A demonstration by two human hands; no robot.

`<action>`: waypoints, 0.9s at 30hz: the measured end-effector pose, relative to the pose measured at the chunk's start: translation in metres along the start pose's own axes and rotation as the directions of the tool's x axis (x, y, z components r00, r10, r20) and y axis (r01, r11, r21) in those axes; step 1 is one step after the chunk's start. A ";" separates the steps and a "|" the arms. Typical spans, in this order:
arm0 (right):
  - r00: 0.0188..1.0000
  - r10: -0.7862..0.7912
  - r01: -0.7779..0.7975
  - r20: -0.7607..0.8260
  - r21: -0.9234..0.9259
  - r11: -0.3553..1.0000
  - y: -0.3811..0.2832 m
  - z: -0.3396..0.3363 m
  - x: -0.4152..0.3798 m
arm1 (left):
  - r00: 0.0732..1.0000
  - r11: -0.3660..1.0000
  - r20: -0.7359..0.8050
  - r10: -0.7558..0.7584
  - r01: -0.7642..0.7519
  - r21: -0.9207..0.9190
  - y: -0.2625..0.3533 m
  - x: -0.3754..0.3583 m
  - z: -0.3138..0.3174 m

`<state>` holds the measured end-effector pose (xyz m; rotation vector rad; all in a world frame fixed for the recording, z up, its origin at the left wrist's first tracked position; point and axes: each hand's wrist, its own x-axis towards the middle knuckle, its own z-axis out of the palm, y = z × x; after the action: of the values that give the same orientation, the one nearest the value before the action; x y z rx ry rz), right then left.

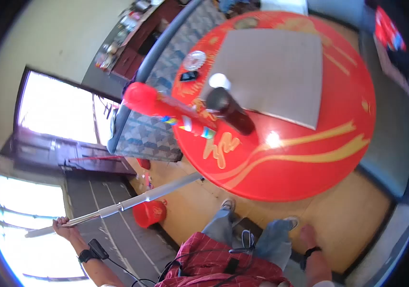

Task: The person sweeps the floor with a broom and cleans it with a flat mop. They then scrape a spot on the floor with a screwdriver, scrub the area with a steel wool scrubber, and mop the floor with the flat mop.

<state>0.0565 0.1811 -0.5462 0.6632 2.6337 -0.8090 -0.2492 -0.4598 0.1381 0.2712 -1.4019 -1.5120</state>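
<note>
My left hand [62, 226], out at the lower left, is wrapped around a long silvery pole [132, 202]. The pole looks made of sections that widen toward its far end, which lies close to the rim of the round red table [290, 184]. My right hand [308, 236] hangs low near my right leg, beside the table's near edge and apart from it. Its fingers are small and blurred, so I cannot make out how they are held.
On the table are a large grey-brown board [276, 71], a dark bottle [230, 112], a red-topped container [166, 105], and a glass ashtray [195, 60]. Beneath the pole stands a red bucket [149, 214]. A patterned grey sofa [151, 129] and a grey-blue seat [388, 143] flank the table.
</note>
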 end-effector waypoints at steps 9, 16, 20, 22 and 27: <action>0.895 -0.152 0.061 0.419 0.222 0.973 -0.306 -0.097 0.026 | 0.990 0.979 -0.137 -0.031 0.002 -0.202 -0.052 0.047 -0.122; 0.721 -0.165 0.000 0.673 0.238 0.971 -0.555 -0.040 0.044 | 0.986 0.959 -0.144 -0.079 0.036 -0.281 -0.100 0.084 -0.201; 0.628 -0.467 0.355 0.623 0.304 0.884 -0.623 0.017 0.085 | 0.968 0.945 -0.221 -0.120 0.043 -0.326 -0.106 0.081 -0.211; 0.502 -0.713 0.684 0.490 0.280 0.674 -0.672 0.025 0.086 | 0.950 0.952 -0.283 -0.136 0.045 -0.304 -0.108 0.076 -0.216; 0.172 -0.830 0.947 0.530 0.144 0.288 -0.821 -0.024 0.035 | 0.955 0.947 -0.190 -0.227 0.171 -0.272 -0.107 0.090 -0.206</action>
<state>-0.3967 -0.3952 -0.1743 -1.2590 2.2735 -0.7302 -0.1948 -0.6752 0.0262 0.4179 -1.0177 -1.7515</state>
